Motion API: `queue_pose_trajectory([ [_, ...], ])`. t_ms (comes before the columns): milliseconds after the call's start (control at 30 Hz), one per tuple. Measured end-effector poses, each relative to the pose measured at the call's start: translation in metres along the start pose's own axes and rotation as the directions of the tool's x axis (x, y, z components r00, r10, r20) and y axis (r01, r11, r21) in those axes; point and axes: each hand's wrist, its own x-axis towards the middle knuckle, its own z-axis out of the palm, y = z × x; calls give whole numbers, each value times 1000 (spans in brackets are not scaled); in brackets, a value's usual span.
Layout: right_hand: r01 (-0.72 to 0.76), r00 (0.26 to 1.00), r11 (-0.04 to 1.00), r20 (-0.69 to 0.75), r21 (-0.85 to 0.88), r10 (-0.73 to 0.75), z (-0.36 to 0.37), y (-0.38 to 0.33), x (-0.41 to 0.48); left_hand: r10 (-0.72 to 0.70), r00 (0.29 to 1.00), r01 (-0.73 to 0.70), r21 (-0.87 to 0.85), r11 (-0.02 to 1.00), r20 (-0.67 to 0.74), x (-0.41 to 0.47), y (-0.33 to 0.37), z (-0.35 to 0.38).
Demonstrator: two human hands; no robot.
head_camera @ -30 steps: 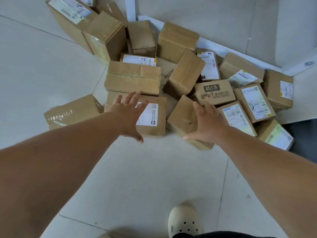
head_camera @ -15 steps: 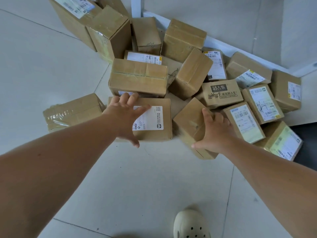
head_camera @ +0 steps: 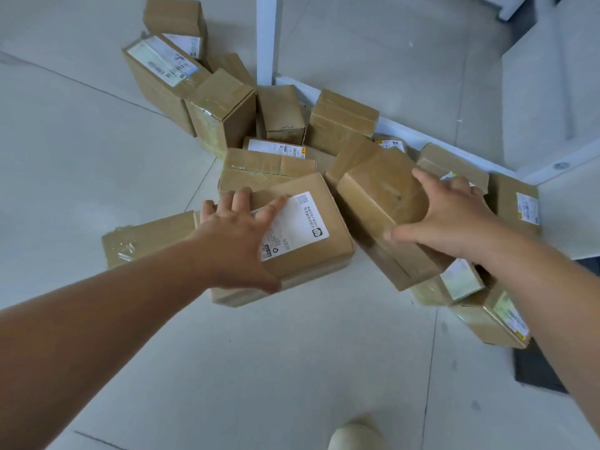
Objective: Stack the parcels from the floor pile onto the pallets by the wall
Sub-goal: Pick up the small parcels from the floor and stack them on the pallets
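- Left hand (head_camera: 237,241) has a proper hold on the labelled parcel (head_camera: 311,219). The fingers are spread over the top and hooked on the far left edge, and the thumb is tucked against the near edge. So the box sits right under the palm and sticks out to the right of it.
- That parcel's white sticker faces up, and the index finger lies across the sticker's corner. The box looks a bit tipped at the front of the pile (head_camera: 285,131). Can't tell if it's clear of the floor (head_camera: 292,352).
- Right hand (head_camera: 444,219) is clamped on the plain parcel (head_camera: 380,193), with fingers over the far upper edge and the thumb pressing the near side face. The box lies to the left of the palm, clearly tilted, its low end pointing down at the tiles.
- The two held parcels are just beside each other. Honestly can't say whether they touch.
- Everything else in the pile is heaped behind them against a white post (head_camera: 266,40), with a couple of taller boxes (head_camera: 224,105) standing at the back left.
- A flat taped parcel (head_camera: 149,235) lies on the floor just left of the left hand, its right end hidden behind it.
- Under the right forearm there are more boxes with pale labels (head_camera: 461,280), next to a dark mat (head_camera: 535,368).
- The toe of a pale shoe (head_camera: 357,433) pokes in at the bottom edge.
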Motion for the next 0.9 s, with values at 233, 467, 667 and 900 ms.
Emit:
queue_pose_trajectory([
  [233,137,985,988,-115,70,-128,-46,-77,26,-200,971,199,-21,980,-129,-14,-40,-67],
  [467,245,968,963,-89,115,-236,-111,-183,-15,-485,868,484,-34,874,-108,-87,-88,-157],
  [667,351,937,928,-47,128,-347,-201,-242,-99,-659,750,645,-154,749,-64,-197,-97,-251],
  [900,542,836,831,23,129,-549,-315,-306,-235,-835,550,813,-213,542,-24,-366,-77,-373],
])
